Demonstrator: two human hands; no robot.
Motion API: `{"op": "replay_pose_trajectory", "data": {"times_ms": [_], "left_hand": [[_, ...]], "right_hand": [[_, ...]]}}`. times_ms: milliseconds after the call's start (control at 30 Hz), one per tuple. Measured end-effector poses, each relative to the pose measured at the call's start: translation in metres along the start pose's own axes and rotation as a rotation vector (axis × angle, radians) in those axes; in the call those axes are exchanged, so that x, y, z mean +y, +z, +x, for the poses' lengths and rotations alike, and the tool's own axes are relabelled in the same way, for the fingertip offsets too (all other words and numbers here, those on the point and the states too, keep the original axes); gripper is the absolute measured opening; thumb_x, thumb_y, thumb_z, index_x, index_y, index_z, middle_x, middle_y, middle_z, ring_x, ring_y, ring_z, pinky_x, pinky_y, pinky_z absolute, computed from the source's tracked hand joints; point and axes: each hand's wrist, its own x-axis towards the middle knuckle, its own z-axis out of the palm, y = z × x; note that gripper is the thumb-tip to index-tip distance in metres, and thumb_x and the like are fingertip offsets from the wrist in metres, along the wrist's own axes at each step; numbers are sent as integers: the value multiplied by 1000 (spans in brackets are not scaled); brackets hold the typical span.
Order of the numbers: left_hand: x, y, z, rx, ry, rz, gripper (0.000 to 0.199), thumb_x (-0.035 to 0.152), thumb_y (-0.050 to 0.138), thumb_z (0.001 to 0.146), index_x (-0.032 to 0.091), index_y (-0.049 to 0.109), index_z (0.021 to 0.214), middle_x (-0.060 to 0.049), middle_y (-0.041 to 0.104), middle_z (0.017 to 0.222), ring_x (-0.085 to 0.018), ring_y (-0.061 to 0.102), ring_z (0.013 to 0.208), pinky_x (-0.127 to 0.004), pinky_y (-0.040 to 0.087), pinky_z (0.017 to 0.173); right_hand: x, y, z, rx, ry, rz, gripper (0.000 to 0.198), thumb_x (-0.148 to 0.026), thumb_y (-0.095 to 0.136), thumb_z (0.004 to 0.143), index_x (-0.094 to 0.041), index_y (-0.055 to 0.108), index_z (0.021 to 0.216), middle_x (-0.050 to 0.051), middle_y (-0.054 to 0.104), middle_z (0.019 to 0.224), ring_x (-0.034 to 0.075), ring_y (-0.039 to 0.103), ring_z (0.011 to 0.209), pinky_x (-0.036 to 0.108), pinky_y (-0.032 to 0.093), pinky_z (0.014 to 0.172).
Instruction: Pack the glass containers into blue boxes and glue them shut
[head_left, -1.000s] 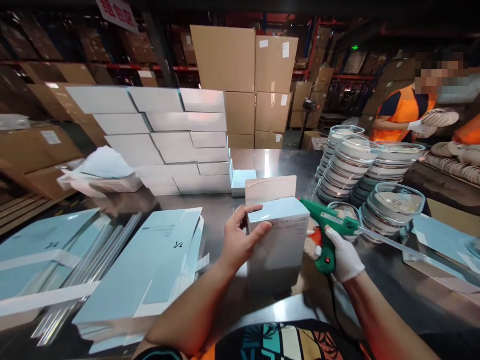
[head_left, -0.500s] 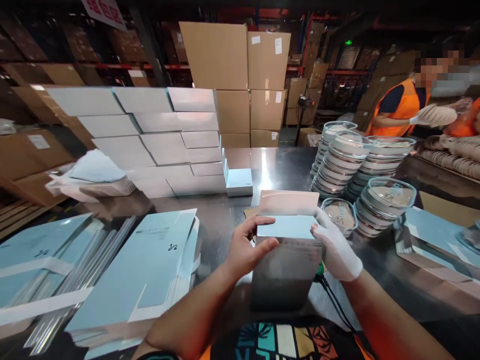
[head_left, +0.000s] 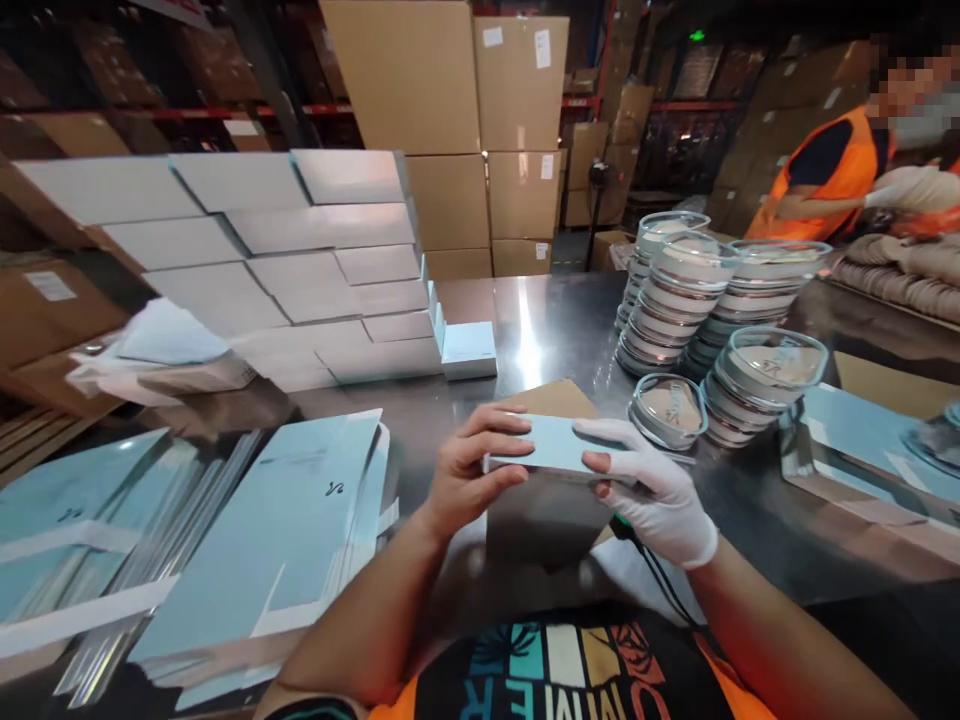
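Note:
A box (head_left: 551, 520) with a pale blue end face and grey, shaded sides stands upright in front of my chest. My left hand (head_left: 476, 465), bare, wraps the left side of its upper end, fingers on the blue face and thumb on the near edge. My right hand (head_left: 660, 490) wears a white glove with some fingertips bare. It grips the right side of the same end, with fingers across the top and thumb at the near edge. A brown cardboard piece (head_left: 566, 398) lies just beyond the box.
Flat blue sleeves (head_left: 300, 500) lie at left beside banded clear strips. White boxes (head_left: 300, 290) are stacked behind, with one small blue-topped box (head_left: 470, 350) alongside. Round clear containers (head_left: 671, 300) stand in stacks at right. A co-worker in an orange vest (head_left: 825, 180) is beyond them.
The pale flap that stood up at the box's far edge is now folded down. Both hands have shifted over the blue end, and the view has tilted slightly.

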Motion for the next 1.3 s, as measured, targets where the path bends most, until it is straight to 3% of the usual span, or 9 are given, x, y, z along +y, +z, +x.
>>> {"op": "replay_pose_trajectory", "data": {"times_ms": [133,333,467,567,700,867,1033,1167,1300], "left_hand": [[19,-17,14,-205,-43,198,24,36,84,94,30,82,118,-10,77,127,-32,69,133,-47,56,112],[50,-16,39,-658,-44,567,69,45,89,88,34,65,151,-11,72,143,-35,67,131,-51,46,119],[45,-32,37,-124,-97,494,74,36,84,93,37,54,161,-7,67,147,-31,65,132,-45,52,115],[24,-45,24,366,-295,203,109,37,94,82,43,30,170,-2,60,153,-26,62,135,-38,56,110],[-4,-36,-9,490,-607,26,115,37,100,66,32,39,164,-9,60,151,-27,65,128,-33,60,97],[-14,-17,-52,361,-782,158,101,28,94,61,27,51,152,-11,63,146,-28,67,122,-37,59,98],[-14,-17,-75,341,-828,177,95,26,93,60,25,53,145,-11,67,139,-28,68,121,-38,56,103],[-18,-4,-88,263,-902,-1,92,25,95,62,24,50,142,-10,69,128,-24,72,107,-35,59,92],[-29,21,-106,109,-904,-111,87,29,103,50,22,58,123,-17,63,143,-31,68,124,-40,58,100]], "right_hand": [[-8,10,8,-12,-118,-113,53,-16,69,103,-41,66,150,9,68,149,26,66,136,47,54,116],[2,0,13,-225,-168,-180,86,-59,48,112,-31,4,180,14,28,181,27,35,166,47,38,132],[75,-56,-9,-25,271,-512,74,-63,40,112,-14,46,167,20,42,173,32,41,161,48,36,132],[131,-88,-36,94,585,-806,43,-49,67,98,-9,76,112,30,62,150,43,51,144,57,41,120],[158,-94,-55,163,673,-832,10,-16,63,85,-16,63,76,25,75,126,36,64,122,53,45,108],[120,-100,-28,400,639,-738,17,-30,58,91,-19,71,90,15,78,97,29,69,94,46,53,94],[21,-121,14,606,389,-511,34,-54,72,94,-22,78,102,12,79,101,26,73,91,43,59,88],[-42,-112,36,203,254,-312,22,-50,79,96,-29,85,100,10,81,106,25,78,101,41,65,90],[-56,-79,46,-109,76,-304,15,-37,77,98,-36,84,111,6,80,107,28,76,114,46,63,102]]}}
